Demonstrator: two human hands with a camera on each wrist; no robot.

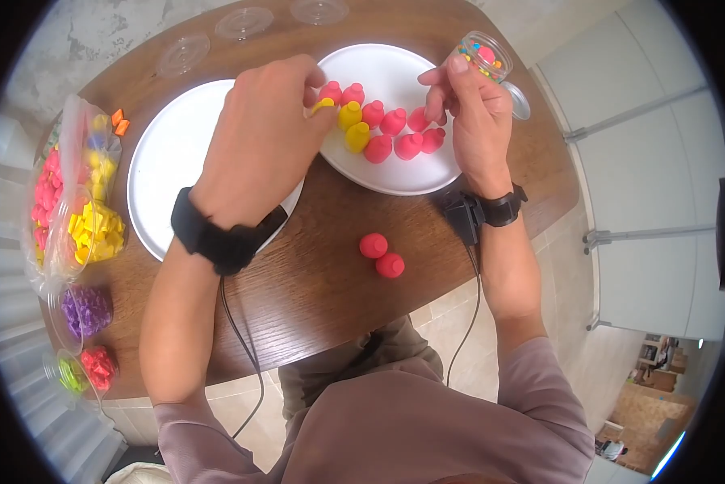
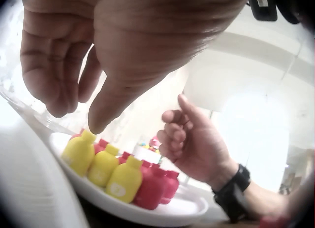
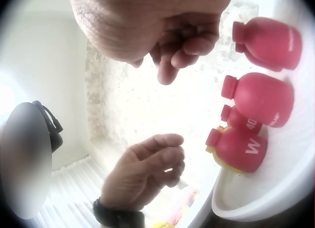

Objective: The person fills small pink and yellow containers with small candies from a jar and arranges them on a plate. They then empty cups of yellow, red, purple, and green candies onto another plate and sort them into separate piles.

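Several pink-red toy bottles (image 1: 393, 122) and three yellow ones (image 2: 78, 154) stand upright in rows on a white plate (image 1: 403, 73) at the back right. Above the plate's left edge is my left hand (image 1: 265, 137). In the left wrist view its thumb tip sits right at the cap of the leftmost yellow bottle, its fingers hanging apart from the thumb. My right hand (image 1: 482, 129) hovers over the plate's right side, fingers loosely bent and holding nothing. Two more pink-red bottles (image 1: 373, 245) are on the wooden table near its front edge.
Another white plate (image 1: 169, 153) lies under my left forearm. A clear bag (image 1: 56, 194) of pink and yellow pieces sits at left, with cups of purple (image 1: 86, 310) and red pieces (image 1: 98, 367) nearer. A candy jar (image 1: 485, 60) stands back right; clear lids (image 1: 244, 24) lie behind.
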